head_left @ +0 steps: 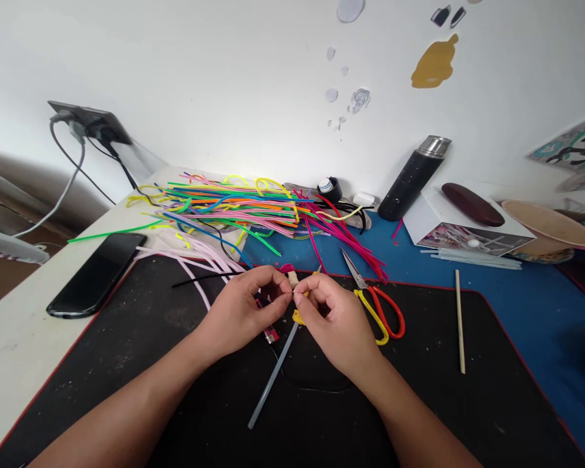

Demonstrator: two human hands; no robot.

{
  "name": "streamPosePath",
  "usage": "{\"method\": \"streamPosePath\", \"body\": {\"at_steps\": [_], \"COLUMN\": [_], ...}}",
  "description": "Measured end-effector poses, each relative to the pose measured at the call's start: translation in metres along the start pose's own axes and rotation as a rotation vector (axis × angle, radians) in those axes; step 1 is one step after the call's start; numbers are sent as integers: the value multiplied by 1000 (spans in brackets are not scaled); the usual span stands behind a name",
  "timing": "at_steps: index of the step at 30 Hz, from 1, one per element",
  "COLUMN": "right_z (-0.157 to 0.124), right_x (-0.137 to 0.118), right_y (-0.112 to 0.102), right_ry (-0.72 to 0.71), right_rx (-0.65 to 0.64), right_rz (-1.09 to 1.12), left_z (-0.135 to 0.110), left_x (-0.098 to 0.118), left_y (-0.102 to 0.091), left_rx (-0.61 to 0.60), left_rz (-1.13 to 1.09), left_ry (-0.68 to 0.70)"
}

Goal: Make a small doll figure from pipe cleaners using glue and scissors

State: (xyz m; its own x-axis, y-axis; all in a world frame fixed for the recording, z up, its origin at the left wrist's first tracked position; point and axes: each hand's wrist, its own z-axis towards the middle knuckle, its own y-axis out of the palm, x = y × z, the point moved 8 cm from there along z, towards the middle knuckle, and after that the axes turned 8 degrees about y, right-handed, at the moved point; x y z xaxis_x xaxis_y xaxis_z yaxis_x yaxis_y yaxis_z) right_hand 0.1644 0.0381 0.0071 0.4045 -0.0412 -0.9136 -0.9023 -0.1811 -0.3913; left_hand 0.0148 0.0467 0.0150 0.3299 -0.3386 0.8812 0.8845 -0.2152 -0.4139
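My left hand [246, 309] and my right hand [334, 318] meet over a black mat [127, 364], fingers pinched together on a small cream-and-yellow craft piece [293, 281] made of pipe cleaner. Pink and yellow bits show between the fingers. A translucent glue stick [273, 377] lies slanted on the mat just under my hands. Yellow-and-red-handled scissors [377, 305] lie to the right of my right hand.
A heap of coloured pipe cleaners [234, 205] fills the back of the table. A black phone [97, 273] lies at left, a wooden stick [460, 322] at right. A dark flask [412, 175], a white box [463, 224] and a paper bowl [546, 231] stand behind.
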Motion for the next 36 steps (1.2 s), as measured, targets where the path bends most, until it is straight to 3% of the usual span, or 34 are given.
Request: {"method": "streamPosePath", "body": {"at_steps": [4, 13, 24, 36], "right_z": [-1, 3, 4, 3], "right_x": [2, 1, 8, 5], "right_y": [-1, -19, -32, -28], "right_ry": [-9, 2, 27, -3], "right_rx": [9, 108, 180, 172], "right_rz": [21, 117, 188, 135], "left_z": [0, 2, 2, 2], "left_x": [-11, -37, -35, -38], "left_y": [-4, -21, -19, -19], "left_rx": [19, 211, 212, 219], "left_rz": [-108, -470, -463, -489], "left_ry": [-69, -234, -254, -262]}}
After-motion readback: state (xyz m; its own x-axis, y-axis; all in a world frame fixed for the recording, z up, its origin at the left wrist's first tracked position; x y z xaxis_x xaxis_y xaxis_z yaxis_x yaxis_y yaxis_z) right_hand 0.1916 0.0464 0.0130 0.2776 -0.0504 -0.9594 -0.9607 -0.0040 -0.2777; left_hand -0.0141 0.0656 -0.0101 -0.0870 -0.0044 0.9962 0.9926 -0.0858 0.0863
